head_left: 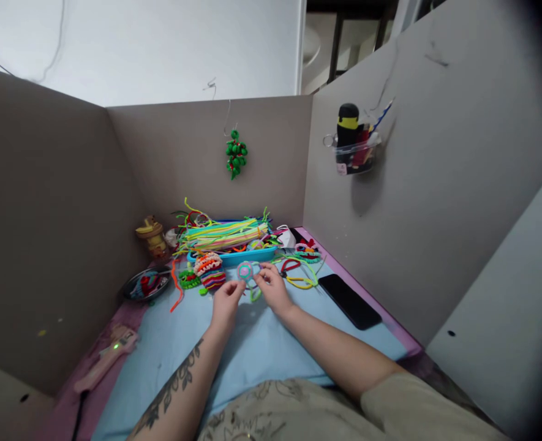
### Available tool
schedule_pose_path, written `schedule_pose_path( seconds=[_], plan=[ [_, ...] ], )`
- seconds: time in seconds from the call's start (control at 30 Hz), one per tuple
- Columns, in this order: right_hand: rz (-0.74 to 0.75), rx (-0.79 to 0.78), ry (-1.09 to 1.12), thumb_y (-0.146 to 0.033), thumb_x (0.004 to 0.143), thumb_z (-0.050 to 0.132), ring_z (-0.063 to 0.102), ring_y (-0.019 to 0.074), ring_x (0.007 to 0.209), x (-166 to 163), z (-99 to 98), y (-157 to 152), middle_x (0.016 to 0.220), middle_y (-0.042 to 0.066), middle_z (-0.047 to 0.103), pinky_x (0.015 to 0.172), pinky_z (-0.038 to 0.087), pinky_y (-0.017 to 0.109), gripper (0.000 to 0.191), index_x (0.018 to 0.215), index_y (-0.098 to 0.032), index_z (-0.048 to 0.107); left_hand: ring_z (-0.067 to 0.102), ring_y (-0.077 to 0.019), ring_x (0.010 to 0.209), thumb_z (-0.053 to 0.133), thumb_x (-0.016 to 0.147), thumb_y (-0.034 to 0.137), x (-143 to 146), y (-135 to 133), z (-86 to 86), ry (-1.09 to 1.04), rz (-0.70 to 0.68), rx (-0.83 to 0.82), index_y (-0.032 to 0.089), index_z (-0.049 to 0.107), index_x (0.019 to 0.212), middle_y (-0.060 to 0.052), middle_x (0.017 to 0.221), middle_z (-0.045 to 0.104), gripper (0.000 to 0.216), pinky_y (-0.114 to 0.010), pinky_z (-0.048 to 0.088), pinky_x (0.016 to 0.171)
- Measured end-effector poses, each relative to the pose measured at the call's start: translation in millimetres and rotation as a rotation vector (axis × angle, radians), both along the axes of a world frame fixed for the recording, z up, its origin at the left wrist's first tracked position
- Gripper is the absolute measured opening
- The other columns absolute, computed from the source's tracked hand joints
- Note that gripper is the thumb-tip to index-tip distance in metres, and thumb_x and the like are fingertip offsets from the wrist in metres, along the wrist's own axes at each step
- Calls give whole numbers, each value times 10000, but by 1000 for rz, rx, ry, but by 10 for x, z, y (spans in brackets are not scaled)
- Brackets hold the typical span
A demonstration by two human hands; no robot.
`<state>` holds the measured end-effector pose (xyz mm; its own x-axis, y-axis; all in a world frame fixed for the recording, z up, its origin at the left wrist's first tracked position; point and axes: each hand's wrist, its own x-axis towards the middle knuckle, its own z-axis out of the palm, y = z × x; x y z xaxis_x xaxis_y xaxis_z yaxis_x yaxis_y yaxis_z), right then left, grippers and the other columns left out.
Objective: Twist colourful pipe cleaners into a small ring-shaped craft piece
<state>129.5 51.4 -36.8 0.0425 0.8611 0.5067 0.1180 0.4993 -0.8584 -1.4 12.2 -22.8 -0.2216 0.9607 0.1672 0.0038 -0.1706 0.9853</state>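
A small round coil of pipe cleaners point(245, 271), pink and teal in rings, is held up between my two hands over the blue cloth point(261, 343). My left hand point(227, 301) pinches near its lower left edge. On the other side, the fingers of my right hand point(274, 289) are closed at its right edge. A green pipe cleaner loop point(255, 294) hangs below the coil, between the hands; where it joins is too small to tell. Just left of the coil stands a striped pipe cleaner piece point(212, 272) with an orange and cream top.
Behind lies a blue tray point(234, 257) heaped with colourful pipe cleaners point(227, 233). At right are yellow and red loops point(301, 280) and a black phone point(350, 301). A metal bowl point(146, 285) and pink glue gun point(108, 358) lie left. Grey panels point(206, 153) enclose the table.
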Motion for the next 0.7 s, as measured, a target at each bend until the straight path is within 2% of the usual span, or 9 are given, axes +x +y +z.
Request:
schedule_pose_path(
  seconds=[0.07, 0.1, 0.2, 0.3, 0.43, 0.6, 0.7],
  plan=[
    [28, -16, 8, -336, 743, 575, 507, 200, 974, 38, 27, 7, 1049, 80, 501, 788, 426, 309, 178, 649, -186, 586, 416, -68, 512, 702, 608, 423, -14, 14, 16, -24, 111, 92, 158, 520, 728, 33, 626, 496, 344, -186, 290, 467],
    [48, -14, 2, -335, 744, 575, 505, 200, 981, 56, 44, 7, 1046, 79, 501, 799, 422, 311, 185, 637, -184, 579, 439, -70, 536, 720, 591, 402, -18, 18, 28, -50, 124, 104, 167, 509, 769, 28, 677, 523, 363, -183, 307, 483],
    [89, -12, -17, -323, 743, 572, 496, 206, 1011, 91, 90, -5, 1033, 77, 504, 813, 414, 313, 198, 608, -179, 561, 433, -63, 506, 732, 578, 376, -12, 7, 82, -132, 17, 25, 189, 490, 909, 35, 681, 546, 451, -177, 295, 466],
    [56, -15, -18, -313, 735, 577, 500, 210, 1014, 92, 100, -14, 1039, 78, 516, 771, 426, 307, 135, 694, -185, 576, 397, -53, 455, 739, 572, 352, 15, -29, 139, -178, -58, -13, 203, 472, 1000, 67, 597, 513, 526, -172, 271, 446],
    [-27, 46, -13, -292, 726, 593, 526, 194, 955, 80, 78, -6, 982, 58, 567, 754, 424, 301, 129, 812, -196, 583, 370, -39, 432, 749, 559, 329, 51, -62, 159, -193, -86, -2, 203, 461, 1037, 73, 589, 504, 573, -167, 239, 421],
    [-25, 122, -18, -284, 750, 573, 559, 178, 827, 77, 87, -4, 796, 37, 616, 781, 427, 316, 103, 723, -200, 626, 314, -19, 405, 744, 577, 338, 58, -53, 113, -250, -155, -46, 203, 451, 1050, 72, 621, 500, 573, -164, 181, 388],
    [-14, 128, -22, -277, 750, 573, 567, 184, 822, 78, 112, -29, 803, 43, 631, 794, 433, 331, 102, 731, -207, 645, 289, -15, 405, 740, 592, 345, 48, -49, 100, -311, -194, -63, 193, 479, 1025, 89, 581, 440, 529, -160, 182, 389]
  ],
)
